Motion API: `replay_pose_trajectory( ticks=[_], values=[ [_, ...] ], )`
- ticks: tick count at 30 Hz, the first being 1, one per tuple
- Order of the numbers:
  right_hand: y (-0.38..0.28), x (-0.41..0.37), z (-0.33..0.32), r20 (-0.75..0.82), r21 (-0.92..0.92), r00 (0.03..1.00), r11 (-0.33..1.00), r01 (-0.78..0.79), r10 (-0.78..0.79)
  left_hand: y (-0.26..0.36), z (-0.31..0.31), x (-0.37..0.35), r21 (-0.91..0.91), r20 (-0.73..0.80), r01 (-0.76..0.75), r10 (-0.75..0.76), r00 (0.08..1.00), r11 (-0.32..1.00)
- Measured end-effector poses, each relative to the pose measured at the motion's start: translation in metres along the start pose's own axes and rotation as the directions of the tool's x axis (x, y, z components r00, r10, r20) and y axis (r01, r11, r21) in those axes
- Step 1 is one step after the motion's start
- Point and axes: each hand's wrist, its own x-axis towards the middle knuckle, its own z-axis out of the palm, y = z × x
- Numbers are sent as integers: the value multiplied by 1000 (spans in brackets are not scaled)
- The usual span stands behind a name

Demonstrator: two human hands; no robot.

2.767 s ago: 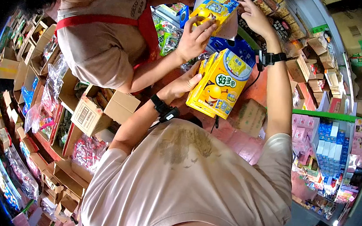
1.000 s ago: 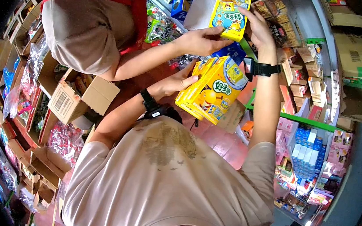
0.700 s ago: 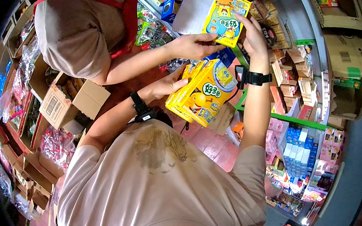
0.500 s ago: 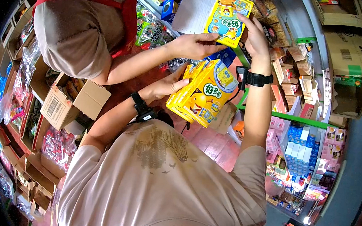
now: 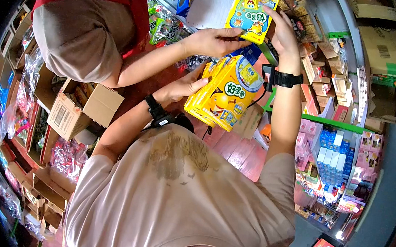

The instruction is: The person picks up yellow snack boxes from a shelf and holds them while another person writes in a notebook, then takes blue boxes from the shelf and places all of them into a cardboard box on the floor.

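My left hand (image 5: 182, 85) grips a stack of yellow snack boxes (image 5: 225, 95) with a cartoon character on the front, thumb on top and fingers hidden beneath. Up and to the right, my right hand (image 5: 281, 33) is closed on the right edge of a yellow and blue box (image 5: 252, 14). A co-worker's hand (image 5: 216, 42) also touches that box at its lower left corner. Behind the box's left side is an open notebook (image 5: 212, 7) with lined pages. Black bands are on both my wrists.
The co-worker (image 5: 80, 29) in a red-strapped apron leans in from the upper left. An opened carton (image 5: 68, 114) stands at the left among bagged sweets. Shelves with a green edge (image 5: 323, 121) and small boxes line the right side.
The view has shifted slightly. The stack in my left hand and the upper box in my right hand have both moved a little up and to the right. Both grips remain.
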Motion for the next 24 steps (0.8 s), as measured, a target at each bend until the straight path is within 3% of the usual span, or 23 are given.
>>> replay_pose_trajectory(
  ticks=[3,5,9,16,20,22,24],
  values=[
    [0,-2,-3,8,0,1000,1000,-14,14,-9,-6,3,-31,32,-12,13,999,999],
    [1,-2,-5,-34,-80,995,993,87,-90,-12,-10,4,-8,10,-15,15,1000,1000],
    [-6,-3,-1,0,88,999,996,34,-34,-18,-14,5,15,17,-21,21,1000,1000],
    [-13,-5,0,-19,122,999,992,33,-31,-24,-18,6,20,-19,31,-30,999,999],
    [-15,-7,3,-35,3,999,999,37,-37,-22,-14,4,-2,-42,42,-42,998,999],
    [-29,-19,25,90,332,991,934,-128,104,-29,-20,5,-4,-31,40,-40,999,999],
    [-30,-19,28,67,314,994,944,-99,82,-31,-22,6,-5,-18,41,-41,999,999]
  ],
)
